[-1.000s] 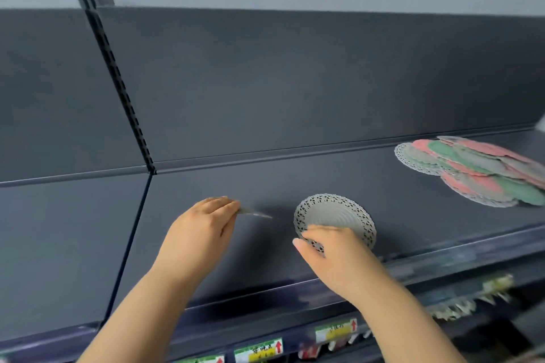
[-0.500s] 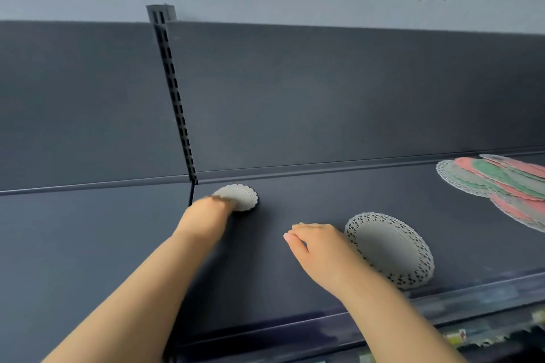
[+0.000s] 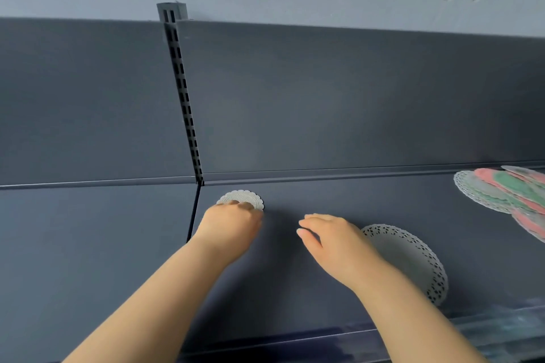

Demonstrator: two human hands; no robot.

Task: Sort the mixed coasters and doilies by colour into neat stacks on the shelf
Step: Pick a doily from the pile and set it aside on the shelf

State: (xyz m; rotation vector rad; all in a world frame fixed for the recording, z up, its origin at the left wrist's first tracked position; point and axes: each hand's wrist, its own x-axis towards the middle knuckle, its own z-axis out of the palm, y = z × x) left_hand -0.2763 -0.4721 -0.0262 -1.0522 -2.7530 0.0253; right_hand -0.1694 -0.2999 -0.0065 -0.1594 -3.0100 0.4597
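Observation:
A small white scalloped coaster (image 3: 243, 197) lies flat near the back of the dark shelf (image 3: 324, 203), just right of the shelf seam. My left hand (image 3: 228, 225) rests on its front edge, fingertips on the coaster. A large white lace doily (image 3: 413, 256) lies to the right, partly hidden behind my right hand (image 3: 333, 240), which hovers with fingers apart and holds nothing. A mixed pile of pink, green and white doilies (image 3: 513, 194) is spread at the far right of the shelf.
A slotted upright rail (image 3: 184, 97) runs down the dark back panel to the seam between two shelf sections. A clear plastic strip (image 3: 501, 321) lines the shelf's front edge. The left shelf section (image 3: 88, 244) holds nothing in view.
My left hand carried the small white coaster back and left and laid it flat on the shelf. My right hand came off the large doily. The view swung left.

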